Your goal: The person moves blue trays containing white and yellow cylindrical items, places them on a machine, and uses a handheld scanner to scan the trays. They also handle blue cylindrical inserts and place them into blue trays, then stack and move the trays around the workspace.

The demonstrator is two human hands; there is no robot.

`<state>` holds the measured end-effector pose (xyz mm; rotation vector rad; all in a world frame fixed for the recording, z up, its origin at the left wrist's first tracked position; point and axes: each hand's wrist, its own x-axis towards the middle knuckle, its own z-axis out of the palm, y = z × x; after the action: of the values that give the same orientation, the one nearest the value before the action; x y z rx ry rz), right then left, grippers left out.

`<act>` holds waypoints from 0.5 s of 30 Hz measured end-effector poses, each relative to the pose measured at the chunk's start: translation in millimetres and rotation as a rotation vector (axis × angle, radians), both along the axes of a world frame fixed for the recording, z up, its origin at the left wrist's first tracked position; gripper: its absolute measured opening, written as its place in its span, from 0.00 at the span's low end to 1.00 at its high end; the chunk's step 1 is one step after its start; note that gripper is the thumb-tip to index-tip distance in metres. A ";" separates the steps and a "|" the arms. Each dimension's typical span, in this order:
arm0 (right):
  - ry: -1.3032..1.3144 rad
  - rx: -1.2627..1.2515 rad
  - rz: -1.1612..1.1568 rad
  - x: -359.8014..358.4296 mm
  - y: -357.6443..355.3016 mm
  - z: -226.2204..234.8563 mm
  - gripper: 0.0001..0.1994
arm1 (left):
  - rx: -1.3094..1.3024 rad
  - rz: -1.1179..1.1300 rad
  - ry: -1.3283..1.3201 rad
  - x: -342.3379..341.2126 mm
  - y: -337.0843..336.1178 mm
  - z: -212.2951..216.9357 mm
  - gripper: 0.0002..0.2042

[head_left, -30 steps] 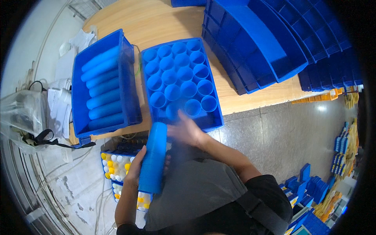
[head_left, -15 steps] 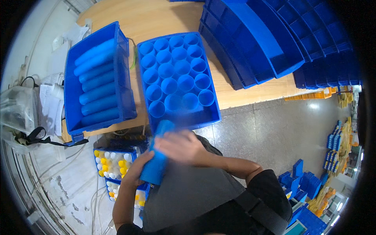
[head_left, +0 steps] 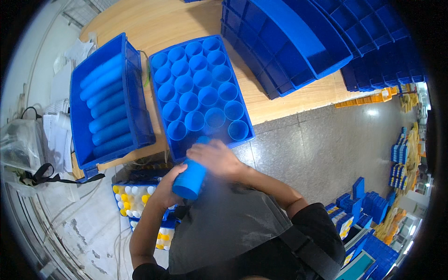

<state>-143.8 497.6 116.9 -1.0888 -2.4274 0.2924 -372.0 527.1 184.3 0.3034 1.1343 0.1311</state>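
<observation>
Both hands' grip is closed on a smooth blue tube stack [head_left: 190, 177]: left hand [head_left: 166, 190] below, right hand [head_left: 215, 157] on top.

a wooden table [head_left: 154, 23] stands on a grey tiled floor [head_left: 322, 144], stacked blue bins [head_left: 298, 42] upon it, bright light glaring off the tiles

Both hands meet just in front of the chest, close together.

The left hand [head_left: 164, 186] comes up from a bent bare forearm, its fingers curled into a grip with the wrist cocked upward. The right hand [head_left: 215, 157] lies palm down, fingers spread and slightly blurred, its bare forearm angling back to a bent elbow and a dark short sleeve.
</observation>
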 end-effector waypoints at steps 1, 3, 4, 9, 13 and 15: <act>0.008 -0.021 -0.113 -1.1 1.2 -0.7 0.26 | 0.004 0.017 -0.042 -1.1 -0.1 3.7 0.43; -0.015 -0.058 -0.290 -1.4 5.5 0.4 0.25 | 0.011 0.044 -0.084 -5.3 -1.7 13.2 0.44; -0.098 -0.175 -0.445 0.1 7.9 3.0 0.27 | 0.011 0.047 -0.084 -7.8 -2.9 18.0 0.44; -0.024 0.094 -0.059 -7.4 4.7 20.9 0.36 | 0.090 -0.025 -0.032 -20.7 -16.3 30.8 0.48; 0.173 -0.071 -0.377 -8.8 4.6 8.8 0.24 | 0.476 -0.595 0.198 -48.7 -28.3 39.4 0.49; 0.014 -0.049 -0.435 2.5 6.0 -7.1 0.15 | 0.702 -0.894 0.147 -63.8 -35.3 42.5 0.48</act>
<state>-141.3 503.6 109.8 -1.5886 -2.1071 0.2132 -435.8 491.8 226.8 1.4293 0.9725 -0.3001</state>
